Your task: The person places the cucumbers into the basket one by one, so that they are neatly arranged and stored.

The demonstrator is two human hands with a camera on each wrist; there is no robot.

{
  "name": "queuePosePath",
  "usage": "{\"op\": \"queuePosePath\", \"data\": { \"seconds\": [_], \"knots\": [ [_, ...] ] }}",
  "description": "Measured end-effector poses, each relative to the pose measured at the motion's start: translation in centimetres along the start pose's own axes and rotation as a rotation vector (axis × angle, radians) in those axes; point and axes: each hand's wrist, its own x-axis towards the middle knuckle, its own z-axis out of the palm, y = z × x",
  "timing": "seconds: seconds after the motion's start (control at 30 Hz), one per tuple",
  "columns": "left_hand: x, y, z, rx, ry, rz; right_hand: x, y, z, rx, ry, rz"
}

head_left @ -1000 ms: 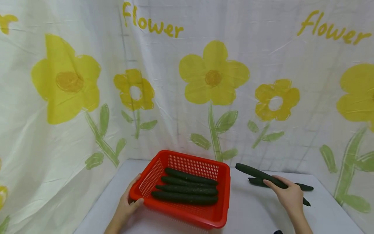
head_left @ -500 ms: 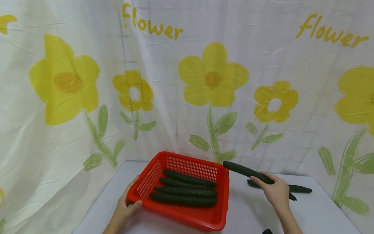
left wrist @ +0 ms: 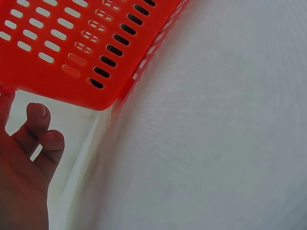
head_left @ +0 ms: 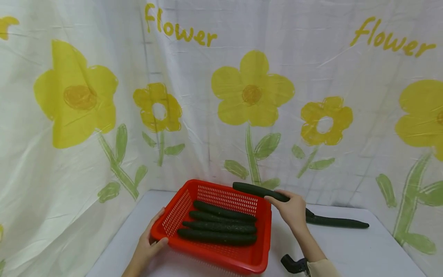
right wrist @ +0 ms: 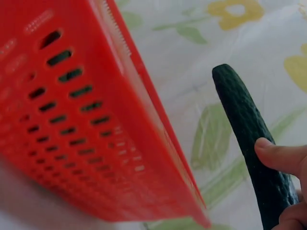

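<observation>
A dark green cucumber (head_left: 254, 189) is in my right hand (head_left: 292, 207), pinched between thumb and fingers. It hangs over the back right corner of a red plastic basket (head_left: 207, 252), its far end pointing left. In the right wrist view, the thumb (right wrist: 278, 155) presses along the cucumber's side, apart from the basket wall. My left hand (head_left: 147, 248) grips the basket's left corner, thumb at the front rim; in the left wrist view two fingertips curl below the rim. Several cucumbers (head_left: 218, 236) lie side by side inside the basket.
Another cucumber (head_left: 340, 222) lies on the white table (head_left: 363, 250) to the right, partly behind my right hand. A white curtain (head_left: 207, 154) with painted yellow flowers hangs behind the table. A black wrist device (head_left: 294, 264) sits at my right wrist.
My right hand has carried the cucumber leftward, from above the right side of the table to over the basket's back right rim. The left hand and basket have stayed put.
</observation>
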Motion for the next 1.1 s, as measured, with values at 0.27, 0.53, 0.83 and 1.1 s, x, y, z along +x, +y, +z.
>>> {"op": "queuePosePath", "data": {
  "seconds": [0.27,0.53,0.83,1.1],
  "knots": [
    [0.1,0.1,0.0,0.003,0.003,-0.013,0.6,-2.1,2.8,0.009,-0.030,-0.044],
    [0.0,0.1,0.0,-0.010,-0.008,0.025,0.6,-4.2,5.0,0.037,-0.071,-0.052],
    [-0.2,0.0,0.1,-0.022,0.016,0.026,0.9,-6.3,8.6,0.109,-0.142,-0.058],
    [-0.1,-0.1,0.0,-0.030,-0.008,0.058,1.1,-7.3,11.4,0.148,-0.171,-0.005]
  ]
}}
